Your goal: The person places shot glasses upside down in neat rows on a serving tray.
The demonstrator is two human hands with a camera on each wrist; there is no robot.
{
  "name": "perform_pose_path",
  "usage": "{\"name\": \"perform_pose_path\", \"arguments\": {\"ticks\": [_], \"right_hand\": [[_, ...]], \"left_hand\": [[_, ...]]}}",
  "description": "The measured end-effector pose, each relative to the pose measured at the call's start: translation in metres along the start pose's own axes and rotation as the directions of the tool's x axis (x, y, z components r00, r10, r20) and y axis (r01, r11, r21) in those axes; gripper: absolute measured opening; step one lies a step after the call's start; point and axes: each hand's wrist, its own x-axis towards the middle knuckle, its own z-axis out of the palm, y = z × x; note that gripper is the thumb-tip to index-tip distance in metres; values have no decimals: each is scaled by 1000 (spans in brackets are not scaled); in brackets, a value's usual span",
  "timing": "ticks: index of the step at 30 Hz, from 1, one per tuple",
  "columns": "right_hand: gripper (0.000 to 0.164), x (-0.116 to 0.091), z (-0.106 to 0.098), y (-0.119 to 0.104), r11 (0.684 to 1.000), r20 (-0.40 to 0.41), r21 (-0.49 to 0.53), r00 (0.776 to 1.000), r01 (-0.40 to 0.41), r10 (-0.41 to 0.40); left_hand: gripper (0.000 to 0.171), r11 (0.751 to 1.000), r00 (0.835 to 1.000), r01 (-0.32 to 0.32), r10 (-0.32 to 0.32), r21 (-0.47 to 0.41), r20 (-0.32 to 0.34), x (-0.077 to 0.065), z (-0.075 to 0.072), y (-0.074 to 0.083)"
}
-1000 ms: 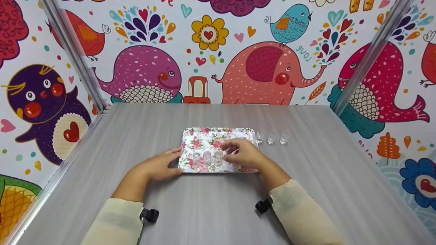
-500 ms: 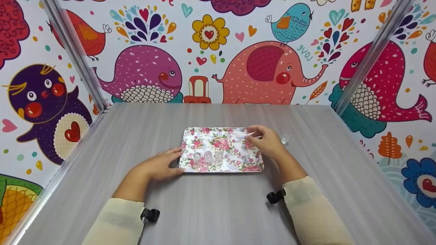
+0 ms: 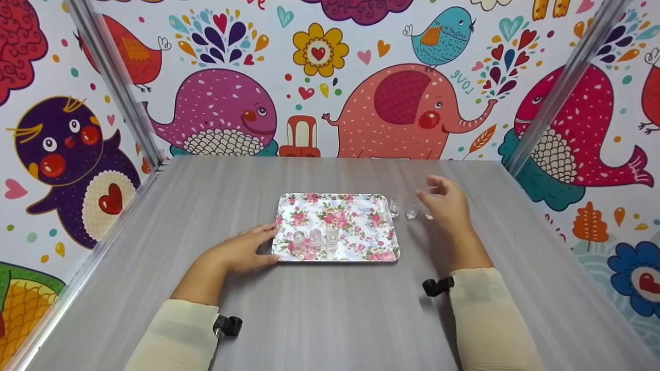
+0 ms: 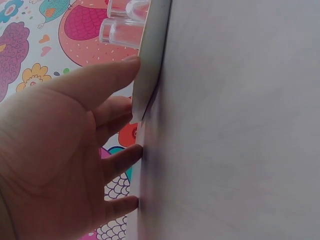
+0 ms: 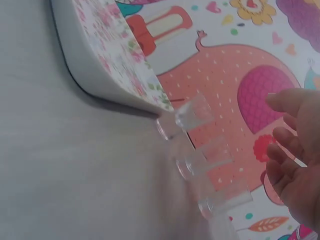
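Across the middle of the frame, on the table, the tray has not been shifted over the last second. Its left edge is touched by the left hand, thumb and forefinger spread wide, with nothing clasped. The right hand, seen first over the tray and then at its upper right corner, has been carried beyond it, to the right of centre. Three inner cups are left at the tray's lower left, and three outer cups are ranged just beside its right edge, the farthest partly covered by the right hand. That hand's fingers are loosely bent, thumb apart, and nothing is gripped. The work is judged to have been turned from the inner group to the outer.

The wall is printed with bright animals, the table finished in streaked grey. The tray is rounded at its corners, smooth, white-sided and patterned with pink roses. The outer cups are clear, flared upward from thick bases. Whether the inner ones are turned upside down cannot be settled, so faintly are they shown against the print.
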Motion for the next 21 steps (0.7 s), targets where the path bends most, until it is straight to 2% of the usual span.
{"name": "perform_pose_path", "arguments": {"ticks": [7, 21], "right_hand": [[66, 5, -14, 13, 991, 18, 24, 991, -129, 129], [74, 12, -18, 39, 977, 104, 6, 971, -215, 213]], "left_hand": [[80, 1000, 1000, 0, 0, 2, -3, 0, 1, -1], [80, 1000, 1000, 1, -1, -7, -1, 0, 2, -1]]}}
